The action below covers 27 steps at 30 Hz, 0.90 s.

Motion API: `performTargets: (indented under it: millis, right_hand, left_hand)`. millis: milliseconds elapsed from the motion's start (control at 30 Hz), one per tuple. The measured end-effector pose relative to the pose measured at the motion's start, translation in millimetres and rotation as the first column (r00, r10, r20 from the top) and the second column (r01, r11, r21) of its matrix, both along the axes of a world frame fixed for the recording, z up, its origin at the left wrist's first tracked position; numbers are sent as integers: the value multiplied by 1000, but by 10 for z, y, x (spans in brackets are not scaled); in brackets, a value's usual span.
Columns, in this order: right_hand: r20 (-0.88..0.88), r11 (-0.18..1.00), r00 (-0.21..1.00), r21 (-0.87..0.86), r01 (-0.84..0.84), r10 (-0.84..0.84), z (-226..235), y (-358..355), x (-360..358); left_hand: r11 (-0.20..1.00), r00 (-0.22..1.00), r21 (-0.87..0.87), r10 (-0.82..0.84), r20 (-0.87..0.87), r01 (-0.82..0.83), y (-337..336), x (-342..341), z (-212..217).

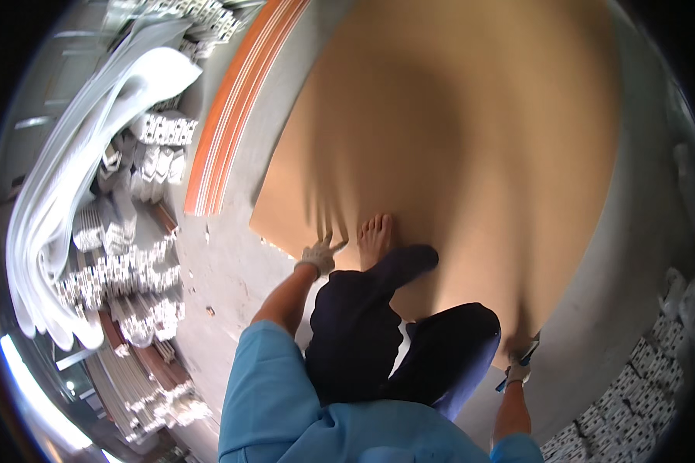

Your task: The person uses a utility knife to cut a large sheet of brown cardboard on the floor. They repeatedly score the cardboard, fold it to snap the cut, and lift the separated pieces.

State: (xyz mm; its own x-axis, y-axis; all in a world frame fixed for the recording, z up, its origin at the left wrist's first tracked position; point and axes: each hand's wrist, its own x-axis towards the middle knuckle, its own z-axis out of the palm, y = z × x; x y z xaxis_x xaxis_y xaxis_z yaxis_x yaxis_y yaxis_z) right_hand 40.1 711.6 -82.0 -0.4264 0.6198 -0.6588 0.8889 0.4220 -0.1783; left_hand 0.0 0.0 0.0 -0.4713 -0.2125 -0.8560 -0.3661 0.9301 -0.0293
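Observation:
A large brown cardboard sheet (533,193) lies on the floor in front of me. My left hand (320,256), in a pale work glove, presses on its near left edge with the fingers spread. At the near right corner of the sheet, my gloved right hand (519,373) is closed around a slim blue tool that looks like a utility knife (527,356); its tip is by the cardboard edge, and I cannot tell whether it touches. One bare foot (374,239) of mine stands on the sheet, near my left hand. My knees are bent in dark trousers.
An orange panel with white stripes (243,100) lies left of the sheet on the grey floor (224,285). Beyond it are stacked profiles (120,274) and a looped bundle of white, translucent strips (46,208). More wrapped profiles (625,393) line the lower right.

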Motion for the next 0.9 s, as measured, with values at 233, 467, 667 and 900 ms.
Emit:
performTargets:
  millis: [233,467,667,900]
  right_hand:
    - [-121,952,954,106,288,-275,947,-845,-673]
    - [-323,934,929,-239,-265,181,2601,-1920,-2581]
    - [-334,838,881,-323,-440,334,4846,-2599,-3572]
    - [-181,824,830,-129,-552,528,6506,-2488,-3604]
  left_hand:
    - [978,997,195,78,-5,-76,-146,-515,531]
    - [881,857,316,439,-272,-351,-757,-749,1913]
    - [854,881,290,469,-66,-433,-988,-283,3448]
    - [351,462,382,850,253,-855,-1247,-463,4565]
